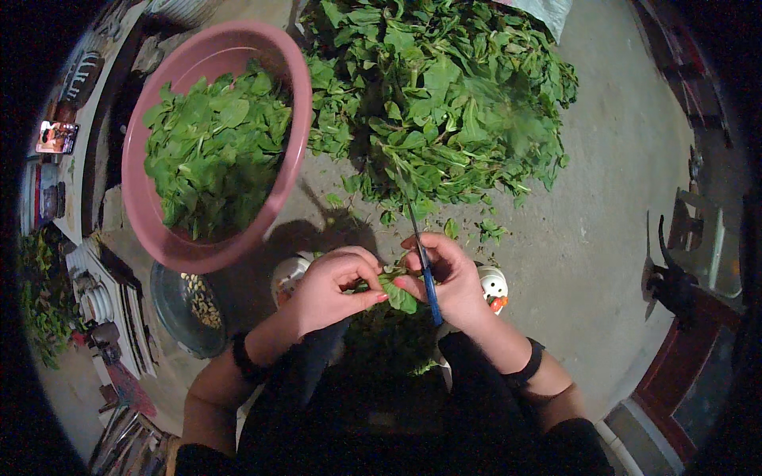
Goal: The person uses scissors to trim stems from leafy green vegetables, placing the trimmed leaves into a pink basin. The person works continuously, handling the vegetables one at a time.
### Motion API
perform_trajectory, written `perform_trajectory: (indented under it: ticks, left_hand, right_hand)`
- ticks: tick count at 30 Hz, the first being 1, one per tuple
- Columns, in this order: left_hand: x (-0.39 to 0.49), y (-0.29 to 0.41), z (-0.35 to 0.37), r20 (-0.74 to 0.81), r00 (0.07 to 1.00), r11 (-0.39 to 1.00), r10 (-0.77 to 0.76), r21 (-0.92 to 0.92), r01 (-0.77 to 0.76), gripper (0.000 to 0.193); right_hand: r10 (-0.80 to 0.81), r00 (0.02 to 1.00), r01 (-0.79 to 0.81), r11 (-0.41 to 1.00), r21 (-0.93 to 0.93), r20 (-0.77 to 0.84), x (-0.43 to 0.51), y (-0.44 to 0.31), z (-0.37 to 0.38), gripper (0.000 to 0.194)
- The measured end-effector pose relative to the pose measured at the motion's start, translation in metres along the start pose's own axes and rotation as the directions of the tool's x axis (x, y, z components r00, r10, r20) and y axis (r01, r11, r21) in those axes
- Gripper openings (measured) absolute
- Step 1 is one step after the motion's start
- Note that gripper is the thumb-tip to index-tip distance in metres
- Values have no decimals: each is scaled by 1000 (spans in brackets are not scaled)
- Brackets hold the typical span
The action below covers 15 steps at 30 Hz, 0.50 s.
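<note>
Between my knees, my left hand [342,285] pinches the edge of a small bunch of green leaves [400,296] with thumb and fingertips. My right hand [446,279] holds the other side of the same leaves. A slim knife with a blue handle [431,294] is also gripped in my right hand, its blade pointing away from me. Beyond my hands, a large heap of leafy greens [458,107] lies on the concrete floor. To the left, a tilted pink plastic basin [138,196] holds more loose green leaves [220,143].
A dark basin [172,324] with pale pieces inside stands below the pink one. White perforated clogs [493,285] are on my feet. A dark cat [670,285] is at the right, near a light plastic stool [708,238]. A lit phone [58,137] rests at far left.
</note>
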<state>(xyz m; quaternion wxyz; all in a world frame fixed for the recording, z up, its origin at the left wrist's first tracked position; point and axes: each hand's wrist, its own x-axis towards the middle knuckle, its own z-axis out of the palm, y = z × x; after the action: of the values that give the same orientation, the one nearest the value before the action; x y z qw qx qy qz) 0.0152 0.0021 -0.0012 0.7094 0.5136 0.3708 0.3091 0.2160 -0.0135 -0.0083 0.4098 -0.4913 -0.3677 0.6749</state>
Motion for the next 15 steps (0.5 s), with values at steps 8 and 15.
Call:
perform_trajectory:
  ticks: [8,15]
  left_hand:
    - [-3,-13,8,-141,954,955,-266,-172,241,26]
    - [-9,-3,-3,-166,936,915,-310,214,341,27]
  right_hand:
    - [98,989,-106,992,-70,-108,2,6,14,44]
    - [91,991,-120,920,-372,-94,4,-1,1,35]
